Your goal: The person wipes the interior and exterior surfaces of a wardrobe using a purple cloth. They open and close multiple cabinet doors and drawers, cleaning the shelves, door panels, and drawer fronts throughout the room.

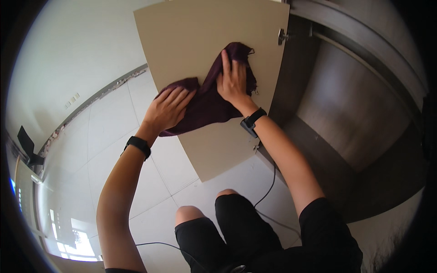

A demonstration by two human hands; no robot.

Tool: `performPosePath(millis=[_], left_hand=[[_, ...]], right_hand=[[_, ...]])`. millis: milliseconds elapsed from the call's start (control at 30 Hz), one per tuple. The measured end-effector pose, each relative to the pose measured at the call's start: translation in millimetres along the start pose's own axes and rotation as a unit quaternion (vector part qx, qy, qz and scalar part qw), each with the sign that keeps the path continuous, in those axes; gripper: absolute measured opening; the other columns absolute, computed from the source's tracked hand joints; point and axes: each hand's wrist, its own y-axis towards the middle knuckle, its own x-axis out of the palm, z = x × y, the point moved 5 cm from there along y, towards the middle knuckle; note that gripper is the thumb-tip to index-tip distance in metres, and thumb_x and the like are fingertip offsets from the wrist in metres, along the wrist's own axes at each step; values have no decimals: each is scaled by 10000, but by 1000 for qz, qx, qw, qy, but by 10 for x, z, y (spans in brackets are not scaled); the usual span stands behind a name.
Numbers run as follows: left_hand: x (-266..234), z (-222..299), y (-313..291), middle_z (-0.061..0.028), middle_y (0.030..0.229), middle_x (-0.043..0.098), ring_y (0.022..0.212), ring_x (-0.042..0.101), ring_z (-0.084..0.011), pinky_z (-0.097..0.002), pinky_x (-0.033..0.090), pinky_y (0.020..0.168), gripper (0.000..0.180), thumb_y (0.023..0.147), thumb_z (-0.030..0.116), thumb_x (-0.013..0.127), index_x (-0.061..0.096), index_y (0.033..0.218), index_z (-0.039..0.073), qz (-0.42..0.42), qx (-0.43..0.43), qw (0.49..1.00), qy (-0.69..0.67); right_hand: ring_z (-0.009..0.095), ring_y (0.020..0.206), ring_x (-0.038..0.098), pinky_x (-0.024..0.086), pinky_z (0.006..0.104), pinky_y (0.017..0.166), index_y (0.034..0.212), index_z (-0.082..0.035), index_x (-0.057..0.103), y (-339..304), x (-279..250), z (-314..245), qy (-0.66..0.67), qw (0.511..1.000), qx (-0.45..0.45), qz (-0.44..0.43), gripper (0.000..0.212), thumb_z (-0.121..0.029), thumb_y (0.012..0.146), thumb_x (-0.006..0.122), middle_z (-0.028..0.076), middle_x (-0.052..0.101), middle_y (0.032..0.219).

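Note:
A dark maroon cloth (207, 107) with a frayed right edge lies spread against the beige inner face of an open cabinet door (195, 36). My left hand (168, 109) rests on the cloth's left part near the door's outer edge, its fingers wrapped over the fabric. Higher and to the right, my right hand (233, 81) presses another part of the cloth to the door, its fingers stretched along it. Between the two hands the cloth sags in folds. Each wrist carries a black band.
To the right stands the dark cabinet (337, 113), joined to the door by a metal hinge (282, 36). A thin cable (268, 191) runs over the white tiled floor (159, 173). A black chair-like object (29, 148) stands at far left, by a wall with sockets (72, 100).

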Motion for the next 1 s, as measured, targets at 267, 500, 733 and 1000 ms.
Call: performPosePath(millis=[267,500,733,1000], left_hand=[[-196,-335,75,-61,1260,587,1194,531,-224,-367,384,1056,577,892,412,571,482,1395,143,17,-17,999,-20],[-792,-1093,539,-181,1242,526,1187,484,-371,-478,362,1050,585,865,218,620,452,1405,69,152,-108,981,-54],[-456,-935,447,-246,1278,481,1188,441,-462,-497,362,1036,586,884,162,599,407,1420,22,224,-178,953,-99],[-20,-544,85,-249,1239,492,1148,457,-453,-502,385,998,559,879,131,574,426,1399,-13,199,-178,954,-136]], right_hand=[[406,1088,526,417,506,933,1473,-69,334,535,-44,-213,48,992,-118,13,698,-147,812,546,225,501,1252],[361,973,575,452,460,905,1408,-128,465,1208,-185,-283,37,976,-200,83,667,-199,760,602,139,586,1099],[341,910,576,460,446,845,1386,-93,487,1198,-75,-306,38,979,-176,98,657,-154,739,584,141,581,1068],[364,1026,564,452,488,914,1381,-103,482,1157,24,-262,19,983,-162,87,668,-189,733,620,150,575,1141]])
